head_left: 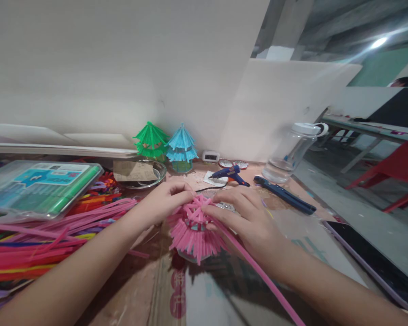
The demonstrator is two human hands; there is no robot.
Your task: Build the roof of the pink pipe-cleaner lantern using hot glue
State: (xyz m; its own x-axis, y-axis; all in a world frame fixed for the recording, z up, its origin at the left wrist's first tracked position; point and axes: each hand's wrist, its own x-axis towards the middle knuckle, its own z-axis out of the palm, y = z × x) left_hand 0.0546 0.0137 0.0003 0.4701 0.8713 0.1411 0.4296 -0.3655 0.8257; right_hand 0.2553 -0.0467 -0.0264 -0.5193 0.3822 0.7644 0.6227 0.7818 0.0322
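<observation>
A small pink pipe-cleaner hut (197,240) with a fringed, tiered roof stands upright in front of me on the cardboard. At its top left, my left hand (168,197) pinches the roof peak, the fingertips close together. My right hand (250,217) is curled over the right side of the roof, its fingers closed on a long pink pipe cleaner (258,267). That strip runs from the peak beneath the hand down to the lower right. The fingertips partly hide the upper roof. Behind are a green hut (151,138) and a blue hut (182,145) of like shape.
Loose pipe cleaners (30,258) and a marker case (44,188) lie left. Beyond the hands sit a tape roll (161,172), a glue gun (229,174) and a small white digital display (211,156). Blue-handled pliers (285,197), a water bottle (289,154) and a phone (377,267) are right.
</observation>
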